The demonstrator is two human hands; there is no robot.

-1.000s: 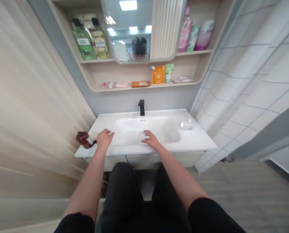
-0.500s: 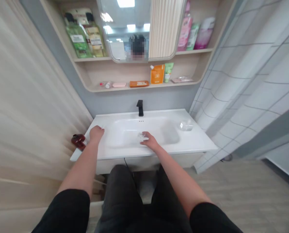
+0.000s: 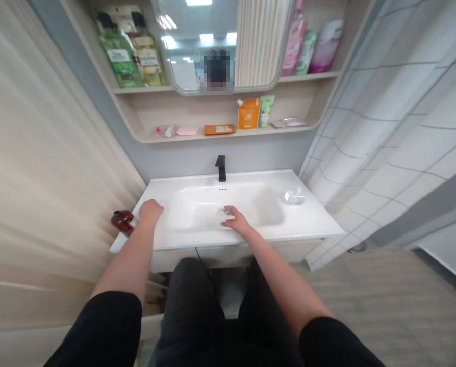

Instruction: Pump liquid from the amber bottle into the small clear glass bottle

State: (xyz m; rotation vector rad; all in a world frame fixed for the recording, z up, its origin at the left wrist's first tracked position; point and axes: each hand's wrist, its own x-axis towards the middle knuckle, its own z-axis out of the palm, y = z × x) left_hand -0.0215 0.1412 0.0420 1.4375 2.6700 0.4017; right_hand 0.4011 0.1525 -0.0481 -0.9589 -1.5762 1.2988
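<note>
Over the white washbasin (image 3: 247, 233), my right hand (image 3: 237, 222) has its thumb and fingers curved around a small clear, shiny piece (image 3: 223, 212); its exact kind is too blurred to tell. My left hand (image 3: 150, 211) is closed above the basin's left counter. Something faint and see-through may show by its fingertips, but I cannot make it out. Close to the left wrist, a dark red-brown bottle (image 3: 123, 221) stands at the counter's left edge. A clear transparent container (image 3: 294, 197) rests on the right side of the counter.
A black faucet (image 3: 221, 168) rises behind the basin. Above it, a wall cabinet shelf (image 3: 167, 138) holds an orange pouch (image 3: 248, 114), a green tube (image 3: 266, 111) and small items. Mouthwash-like bottles (image 3: 124, 61) stand higher left. A curtain (image 3: 52, 153) hangs at left.
Both hands keep nearly the same place and grip. The view has shifted very slightly, and the left hand appears turned a little, with its fingertips a bit lower.
</note>
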